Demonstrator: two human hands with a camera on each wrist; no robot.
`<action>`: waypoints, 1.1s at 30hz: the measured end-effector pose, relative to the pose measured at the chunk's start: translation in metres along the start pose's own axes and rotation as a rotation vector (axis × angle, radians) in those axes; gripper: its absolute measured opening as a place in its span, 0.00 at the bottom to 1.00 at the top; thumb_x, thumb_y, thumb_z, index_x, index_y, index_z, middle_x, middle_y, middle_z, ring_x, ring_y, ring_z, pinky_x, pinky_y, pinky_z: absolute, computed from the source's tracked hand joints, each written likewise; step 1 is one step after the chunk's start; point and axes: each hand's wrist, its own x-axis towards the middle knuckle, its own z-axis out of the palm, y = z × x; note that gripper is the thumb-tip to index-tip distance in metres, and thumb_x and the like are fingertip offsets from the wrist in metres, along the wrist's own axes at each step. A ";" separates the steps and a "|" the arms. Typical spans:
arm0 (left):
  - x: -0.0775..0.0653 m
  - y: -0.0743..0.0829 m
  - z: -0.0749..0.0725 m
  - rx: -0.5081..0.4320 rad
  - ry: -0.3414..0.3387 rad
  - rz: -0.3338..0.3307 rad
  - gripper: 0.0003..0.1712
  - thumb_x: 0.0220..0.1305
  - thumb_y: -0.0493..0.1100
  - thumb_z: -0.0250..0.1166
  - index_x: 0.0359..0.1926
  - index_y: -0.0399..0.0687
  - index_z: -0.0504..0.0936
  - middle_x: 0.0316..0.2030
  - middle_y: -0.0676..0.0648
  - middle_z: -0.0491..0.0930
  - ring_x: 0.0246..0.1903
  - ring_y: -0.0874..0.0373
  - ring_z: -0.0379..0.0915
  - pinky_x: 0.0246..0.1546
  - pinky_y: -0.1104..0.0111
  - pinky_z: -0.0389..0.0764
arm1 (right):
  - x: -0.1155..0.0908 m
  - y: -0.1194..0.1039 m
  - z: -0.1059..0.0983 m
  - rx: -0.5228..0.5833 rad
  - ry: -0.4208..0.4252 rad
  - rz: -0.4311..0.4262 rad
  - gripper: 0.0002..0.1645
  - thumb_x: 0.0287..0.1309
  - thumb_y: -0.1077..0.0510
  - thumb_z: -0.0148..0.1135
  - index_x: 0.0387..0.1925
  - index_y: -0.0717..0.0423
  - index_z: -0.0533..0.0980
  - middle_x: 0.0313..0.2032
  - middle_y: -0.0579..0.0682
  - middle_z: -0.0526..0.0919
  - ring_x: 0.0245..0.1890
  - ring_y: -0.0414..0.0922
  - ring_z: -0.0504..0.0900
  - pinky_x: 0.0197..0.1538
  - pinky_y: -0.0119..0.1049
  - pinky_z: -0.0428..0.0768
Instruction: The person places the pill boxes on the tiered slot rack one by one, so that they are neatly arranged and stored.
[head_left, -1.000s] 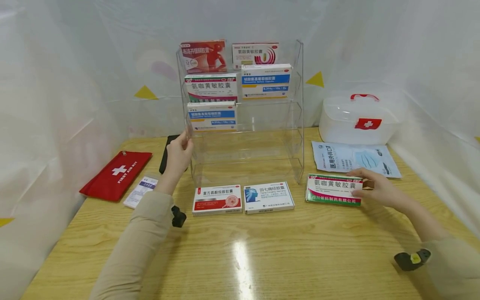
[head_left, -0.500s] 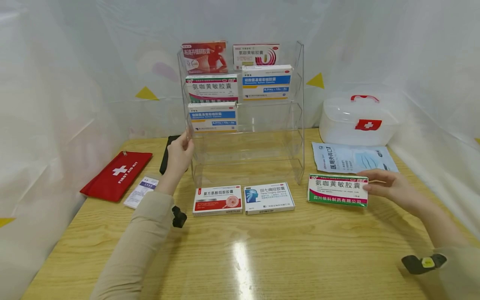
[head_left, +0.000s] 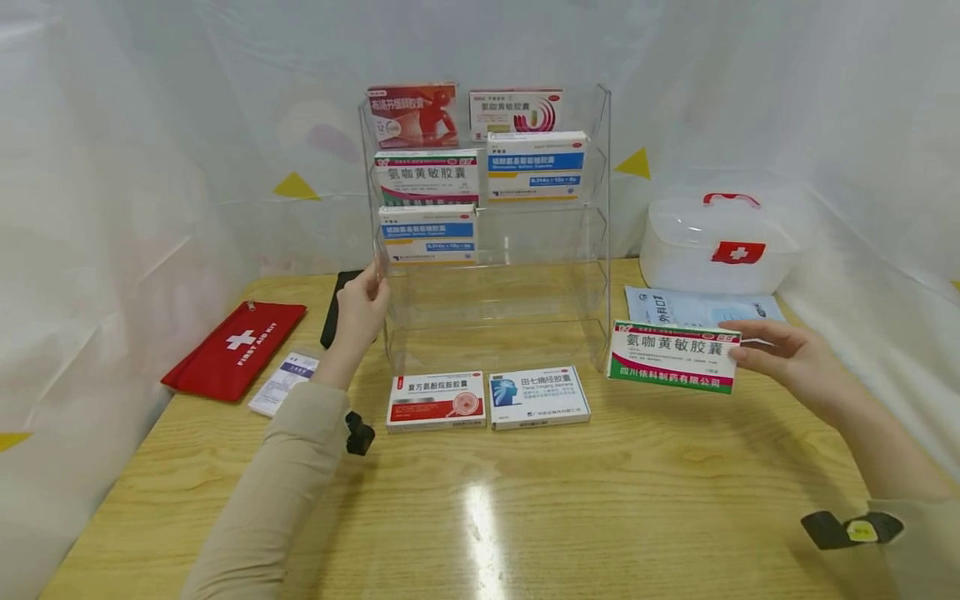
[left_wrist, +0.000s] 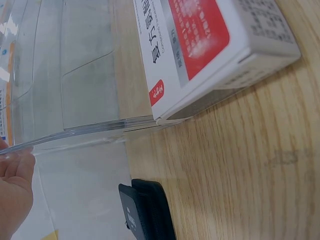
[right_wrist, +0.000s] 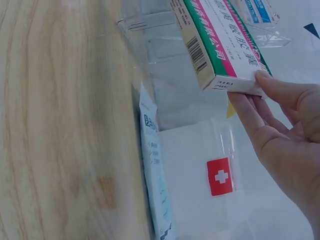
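My right hand (head_left: 802, 367) pinches a green, white and magenta medicine box (head_left: 672, 358) by its right end, thumb in front and fingers behind. The box is held off the table, as the right wrist view shows with its barcode side (right_wrist: 196, 55) facing the camera. At the left side of the clear acrylic display rack (head_left: 540, 292), my left hand (head_left: 360, 310) grips the side panel's edge. Medicine boxes stand on the rack's upper tiers, among them a blue-and-white box (head_left: 427, 235) on the third tier. A red-and-white box (head_left: 437, 402) and a blue-head-picture box (head_left: 540, 397) lie before it.
On the right are a white first-aid case (head_left: 720, 242) and a pale blue mask packet (head_left: 675, 305), partly hidden by the held box. A red first-aid pouch (head_left: 234, 350), a small white packet (head_left: 283, 383) and a black case (left_wrist: 145, 210) lie on the left.
The right hand has raised the green, white and magenta box off the table, after gripping its right end. The left hand stays at the rack's edge.
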 end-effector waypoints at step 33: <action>0.000 0.000 0.002 -0.002 0.002 -0.011 0.27 0.68 0.37 0.50 0.67 0.48 0.65 0.50 0.34 0.80 0.34 0.48 0.74 0.32 0.64 0.74 | 0.088 -0.135 0.003 0.202 0.213 -0.177 0.25 0.56 0.56 0.64 0.57 0.46 0.76 0.41 0.33 0.82 0.42 0.31 0.77 0.33 0.22 0.70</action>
